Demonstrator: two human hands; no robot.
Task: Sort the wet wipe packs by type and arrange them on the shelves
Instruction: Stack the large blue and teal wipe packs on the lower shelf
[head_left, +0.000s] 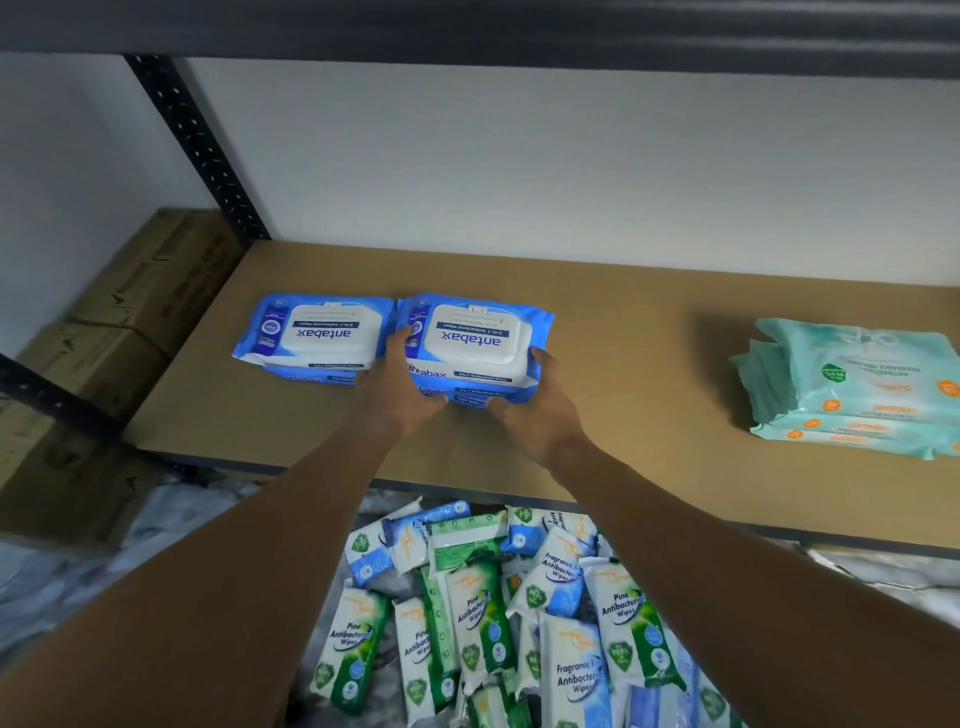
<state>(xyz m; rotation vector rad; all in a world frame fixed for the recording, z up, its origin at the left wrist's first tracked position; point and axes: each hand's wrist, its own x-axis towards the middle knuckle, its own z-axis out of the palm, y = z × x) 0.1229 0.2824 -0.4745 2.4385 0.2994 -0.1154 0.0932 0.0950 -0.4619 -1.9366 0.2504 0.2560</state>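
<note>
Left hand (402, 395) and right hand (540, 410) clasping blue antabax stack (475, 343), second antabax stack (317, 338) touching at nine o'clock, Pine Antibacterial Wipes (478, 613) at six

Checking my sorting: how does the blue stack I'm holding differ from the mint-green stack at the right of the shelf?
The blue stack shows a white hard lid on top; the mint-green stack shows none. The left hand and right hand grip the blue stack; the mint-green stack lies untouched. The blue stack sits right beside a second blue stack; the mint-green stack stands alone. Both lie flat on the shelf.
</note>
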